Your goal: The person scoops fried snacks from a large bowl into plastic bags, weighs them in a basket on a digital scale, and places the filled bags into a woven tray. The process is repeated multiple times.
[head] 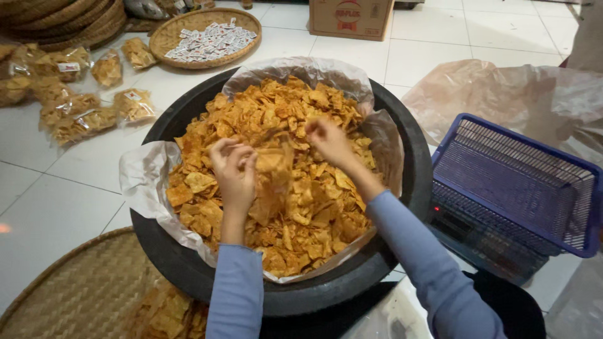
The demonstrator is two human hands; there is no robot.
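A big black tub (411,147), lined with clear plastic (144,172), is heaped with orange fried chips (301,207). Both my hands are over the heap. My left hand (233,169) is closed on the edge of a clear plastic bag (276,182) that hangs open between my hands and holds some chips. My right hand (328,139) has its fingers pinched on the bag's other edge, with chips at its fingertips. Blue sleeves cover both forearms.
A blue plastic basket (521,182) sits on a scale at the right, with a large clear bag (502,94) behind it. Filled chip packets (81,119) lie on the floor at the left. Woven trays (210,37) (75,289) and a cardboard box (350,17) stand around.
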